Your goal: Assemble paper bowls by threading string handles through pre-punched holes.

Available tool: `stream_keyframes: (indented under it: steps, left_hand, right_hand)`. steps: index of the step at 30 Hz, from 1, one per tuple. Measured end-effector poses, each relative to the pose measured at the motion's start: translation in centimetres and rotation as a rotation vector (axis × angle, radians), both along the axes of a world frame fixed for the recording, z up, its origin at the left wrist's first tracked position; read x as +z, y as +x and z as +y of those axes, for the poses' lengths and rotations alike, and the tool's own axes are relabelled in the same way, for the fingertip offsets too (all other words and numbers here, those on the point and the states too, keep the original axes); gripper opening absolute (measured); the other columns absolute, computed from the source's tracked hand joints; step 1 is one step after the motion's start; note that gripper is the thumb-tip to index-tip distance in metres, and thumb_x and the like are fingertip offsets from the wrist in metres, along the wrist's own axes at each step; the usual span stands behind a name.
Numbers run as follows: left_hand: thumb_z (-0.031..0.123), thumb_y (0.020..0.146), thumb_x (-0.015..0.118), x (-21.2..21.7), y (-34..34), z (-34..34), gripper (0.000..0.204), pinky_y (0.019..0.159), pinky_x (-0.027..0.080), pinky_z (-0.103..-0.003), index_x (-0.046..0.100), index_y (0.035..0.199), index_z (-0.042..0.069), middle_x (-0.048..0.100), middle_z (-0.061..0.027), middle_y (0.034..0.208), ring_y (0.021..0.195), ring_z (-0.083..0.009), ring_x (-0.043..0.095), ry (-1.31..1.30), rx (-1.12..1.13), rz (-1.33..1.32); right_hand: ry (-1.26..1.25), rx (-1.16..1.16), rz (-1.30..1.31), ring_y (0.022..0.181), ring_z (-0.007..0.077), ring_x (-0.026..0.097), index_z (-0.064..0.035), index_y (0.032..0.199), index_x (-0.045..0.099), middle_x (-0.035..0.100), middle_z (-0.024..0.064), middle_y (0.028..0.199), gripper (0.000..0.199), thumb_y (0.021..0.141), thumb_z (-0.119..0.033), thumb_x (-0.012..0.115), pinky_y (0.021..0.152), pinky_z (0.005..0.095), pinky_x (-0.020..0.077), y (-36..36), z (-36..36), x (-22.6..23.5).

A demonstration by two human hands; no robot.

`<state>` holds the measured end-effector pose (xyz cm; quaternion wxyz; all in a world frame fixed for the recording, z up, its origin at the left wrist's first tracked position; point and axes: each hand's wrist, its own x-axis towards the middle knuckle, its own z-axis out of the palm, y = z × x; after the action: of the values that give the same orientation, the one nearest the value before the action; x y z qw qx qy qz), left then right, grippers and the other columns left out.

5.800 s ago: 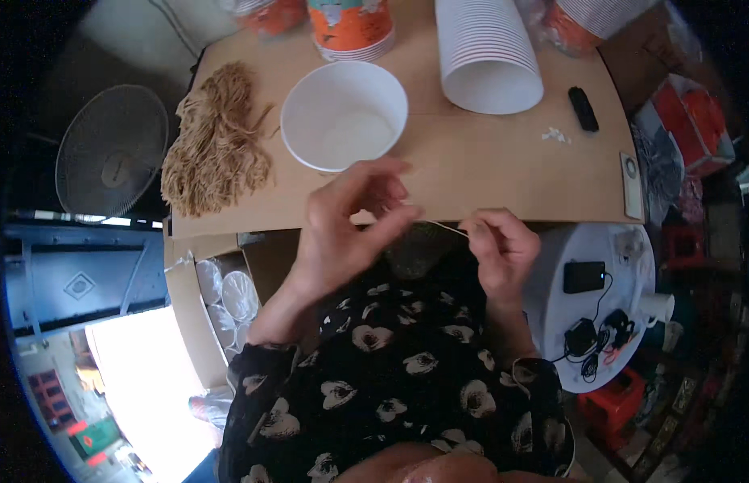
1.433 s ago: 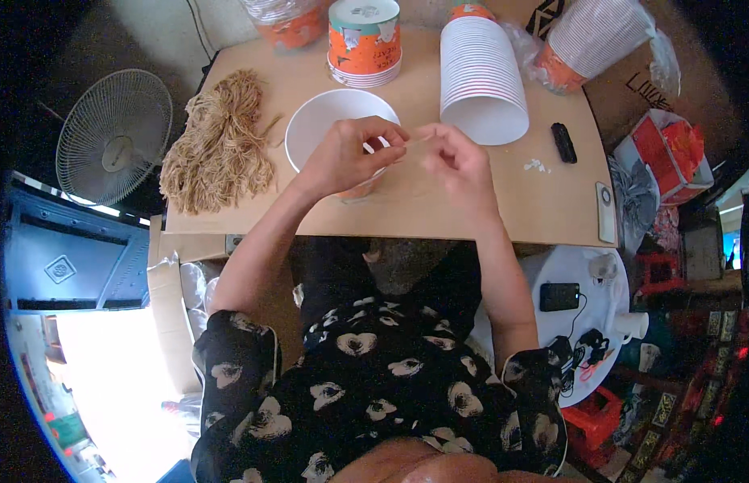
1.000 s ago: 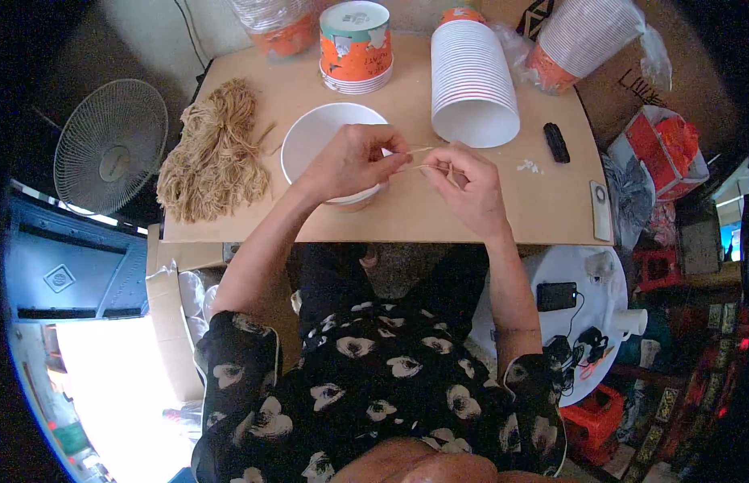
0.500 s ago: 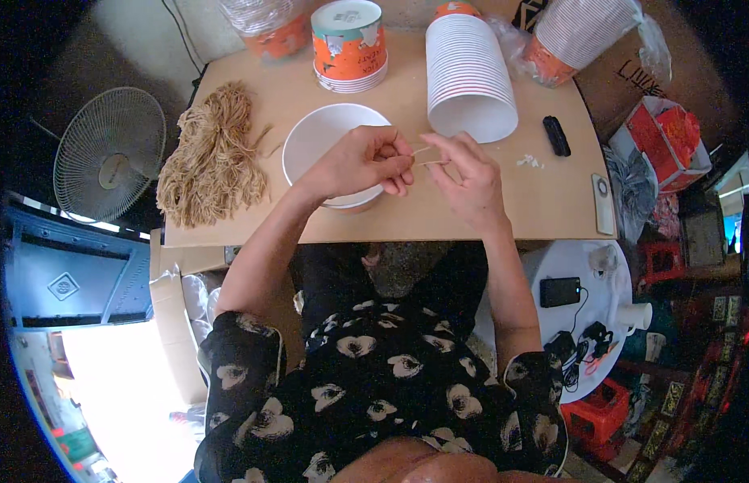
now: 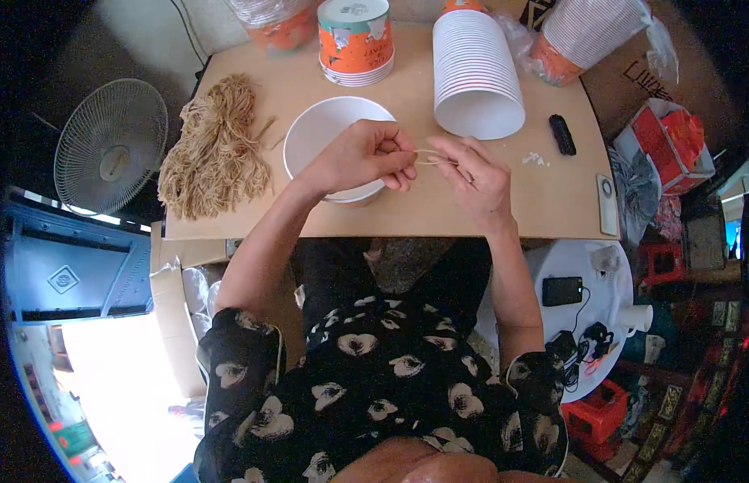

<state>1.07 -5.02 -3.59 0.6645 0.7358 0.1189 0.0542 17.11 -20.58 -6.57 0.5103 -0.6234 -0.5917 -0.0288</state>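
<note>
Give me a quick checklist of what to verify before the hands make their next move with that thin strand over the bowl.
1. Strand pinched by both hands: ok.
2. Left hand grip on its end: ok.
3. Right hand grip firm: cannot tell, fingertips hide it.
4. White bowl upright below the hands: ok.
5. Bundle of tan strands lying apart from the bowl: ok.
6. Stack of white cups away from the hands: ok.

Bits lying around the work table
A fan (image 5: 110, 145) is standing far left, a black lighter (image 5: 562, 134) is lying right, and a phone (image 5: 562, 291) is charging on the near-right stool (image 5: 612, 282).
</note>
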Motion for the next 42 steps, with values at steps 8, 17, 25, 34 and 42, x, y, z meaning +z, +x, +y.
stream_keyframes:
  steps: [8,17,25,34,42]
  left_hand:
    - [0.015,0.100,0.059,-0.7,-0.4,0.2,0.017,0.066,0.056,-0.025,0.061,0.104,-0.002,0.070,-0.0084,0.088,0.074,-0.0120,0.067,-0.019,-0.014,-0.028]
    - [0.013,0.098,0.059,-0.5,-1.1,1.2,0.018,0.060,0.048,-0.020,0.064,0.113,0.002,0.072,-0.0030,0.097,0.069,-0.0052,0.065,0.001,-0.084,0.010]
    - [0.010,0.093,0.067,-0.6,-1.1,0.9,0.024,0.058,0.048,-0.020,0.062,0.115,0.002,0.073,-0.0045,0.096,0.070,-0.0044,0.063,-0.002,-0.009,-0.043]
    - [0.011,0.093,0.068,-1.1,-1.2,1.2,0.027,0.054,0.050,-0.021,0.065,0.117,0.000,0.073,-0.0064,0.094,0.072,-0.0061,0.064,0.070,0.064,-0.057]
    - [0.011,0.092,0.069,0.0,-1.2,0.4,0.012,0.053,0.049,-0.020,0.068,0.100,0.002,0.071,-0.0015,0.086,0.064,-0.0049,0.064,0.137,0.152,-0.011]
  right_hand:
    - [-0.016,0.035,-0.011,0.062,0.0182,0.060,-0.0062,0.101,0.072,0.061,0.0087,0.077,0.023,0.079,-0.001,0.074,0.056,0.0290,0.0470,0.1,0.0,-0.3]
    - [-0.020,0.042,0.520,0.066,0.0006,0.048,0.0003,0.098,0.071,0.061,-0.0057,0.077,0.012,0.086,-0.002,0.069,0.057,0.0197,0.0389,-1.3,1.3,-1.8]
    - [0.004,0.072,0.702,0.063,-0.0008,0.047,0.0000,0.095,0.072,0.061,-0.0072,0.073,0.010,0.087,-0.006,0.071,0.054,0.0173,0.0363,-1.9,2.3,-3.0]
    - [-0.145,0.061,0.585,0.059,-0.0010,0.043,-0.0026,0.098,0.074,0.062,-0.0074,0.072,0.011,0.089,-0.008,0.071,0.052,0.0180,0.0336,-2.8,1.1,-1.2]
    - [-0.137,0.056,0.500,0.060,0.0001,0.045,-0.0018,0.094,0.072,0.062,-0.0056,0.073,0.010,0.089,-0.010,0.072,0.052,0.0191,0.0356,-3.0,0.9,-1.2]
